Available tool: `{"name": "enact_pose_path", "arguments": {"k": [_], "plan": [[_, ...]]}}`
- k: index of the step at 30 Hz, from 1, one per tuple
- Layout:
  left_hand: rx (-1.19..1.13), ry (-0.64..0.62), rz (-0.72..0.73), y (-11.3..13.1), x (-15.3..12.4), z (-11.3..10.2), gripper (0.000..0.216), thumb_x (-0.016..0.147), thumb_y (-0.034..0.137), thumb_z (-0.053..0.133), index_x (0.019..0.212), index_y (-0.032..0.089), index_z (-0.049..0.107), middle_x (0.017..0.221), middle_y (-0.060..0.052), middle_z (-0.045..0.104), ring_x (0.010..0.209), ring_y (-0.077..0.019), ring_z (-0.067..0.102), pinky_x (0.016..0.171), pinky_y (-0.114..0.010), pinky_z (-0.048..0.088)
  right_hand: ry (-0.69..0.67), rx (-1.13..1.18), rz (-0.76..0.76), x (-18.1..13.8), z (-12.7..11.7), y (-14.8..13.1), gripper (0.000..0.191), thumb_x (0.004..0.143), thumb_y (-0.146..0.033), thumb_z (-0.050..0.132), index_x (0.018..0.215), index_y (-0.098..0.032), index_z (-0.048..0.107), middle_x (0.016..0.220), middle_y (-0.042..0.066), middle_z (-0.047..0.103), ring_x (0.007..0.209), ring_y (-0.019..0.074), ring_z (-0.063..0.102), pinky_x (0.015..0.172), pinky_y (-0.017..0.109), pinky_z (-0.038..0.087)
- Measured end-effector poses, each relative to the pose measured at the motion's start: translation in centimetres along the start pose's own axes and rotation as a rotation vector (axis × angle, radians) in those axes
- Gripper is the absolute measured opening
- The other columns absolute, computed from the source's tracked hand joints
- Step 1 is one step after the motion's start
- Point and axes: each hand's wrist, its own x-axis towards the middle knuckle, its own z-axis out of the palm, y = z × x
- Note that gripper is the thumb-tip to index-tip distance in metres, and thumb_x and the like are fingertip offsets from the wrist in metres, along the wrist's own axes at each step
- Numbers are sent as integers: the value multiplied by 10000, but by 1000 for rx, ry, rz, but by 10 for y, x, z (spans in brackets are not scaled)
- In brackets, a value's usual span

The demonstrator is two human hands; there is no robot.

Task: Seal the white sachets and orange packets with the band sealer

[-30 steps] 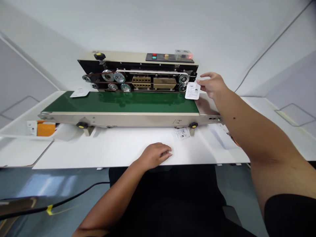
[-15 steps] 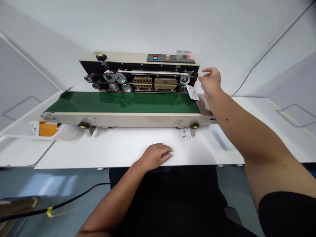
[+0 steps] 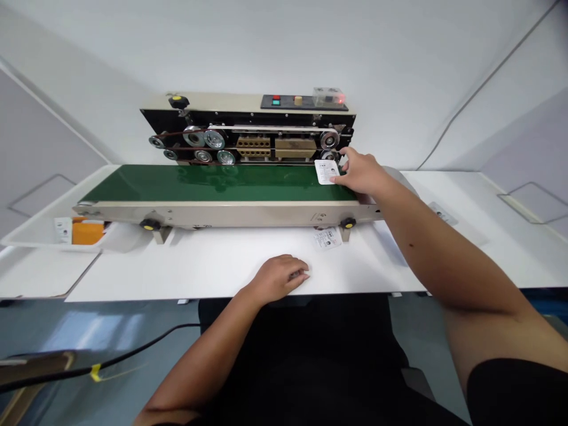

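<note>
Head view, inspection at this moment: your right hand (image 3: 361,173) is closed in a pinch, its fingertips (image 3: 342,170) at the right edge of a white printed rectangular sachet (image 3: 327,171). You hold that sachet above the right end of a green conveyor belt (image 3: 213,182), though I cannot confirm whether it touches the belt. Your left hand (image 3: 281,279) rests on the white table (image 3: 177,266), fingers loosely curled and holding nothing.

Nearest your left hand, a second white printed sachet (image 3: 327,238) lies on the table, just in front of the conveyor's beige metal frame (image 3: 222,216) and beside one of its round black knobs (image 3: 348,223). A third white sachet (image 3: 442,213) lies on the table to your right.

Behind the belt stands a cream-and-black band sealer (image 3: 248,103), with exposed metal wheels (image 3: 215,139) and brass-coloured blocks (image 3: 254,143). Its dark control panel (image 3: 284,102) carries red and green buttons. At the far left, an orange package (image 3: 86,231) sits beside a small white box (image 3: 63,230).
</note>
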Motion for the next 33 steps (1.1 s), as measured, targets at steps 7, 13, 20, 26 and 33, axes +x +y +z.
{"name": "enact_pose_path", "arguments": {"k": [7, 13, 20, 26, 33], "plan": [[-9, 2, -8, 2, 1, -1, 218, 1060, 377, 600, 1141, 227, 736, 1005, -46, 794, 938, -204, 726, 838, -312, 542, 142, -91, 18, -10, -7, -27, 633, 753, -507, 897, 1237, -218, 609, 1028, 106, 666, 1176, 381, 530, 968, 517, 473], [-11, -4, 7, 2, 2, 0, 250, 1073, 399, 572, 1138, 228, 742, 1014, -48, 800, 956, -208, 728, 860, -314, 544, 162, -311, -406, -53, 10, -81, 315, 1029, -450, 553, 1170, -206, 693, 1037, 140, 694, 1081, 359, 545, 974, 504, 428], [-29, 10, -14, 3, 2, -1, 248, 1069, 398, 577, 1139, 226, 741, 1000, -56, 791, 941, -205, 730, 872, -320, 558, -81, -487, -351, -20, 45, -128, 364, 1038, -401, 533, 1052, -130, 776, 938, 198, 732, 975, 354, 606, 776, 433, 455], [-21, -5, -10, 1, 1, -1, 239, 1068, 395, 586, 1132, 227, 743, 1010, -56, 794, 958, -207, 733, 880, -320, 560, -58, -660, -534, -8, 42, -143, 292, 954, -72, 489, 1037, -93, 768, 974, 209, 725, 1132, 373, 541, 806, 413, 376], [4, -7, 41, 2, 1, 1, 255, 1085, 389, 552, 1149, 234, 744, 1059, -53, 799, 989, -212, 733, 897, -321, 542, 62, -496, -438, -35, 20, -100, 394, 1044, -187, 370, 1083, -155, 760, 1035, 171, 738, 1030, 344, 600, 755, 415, 398]]}}
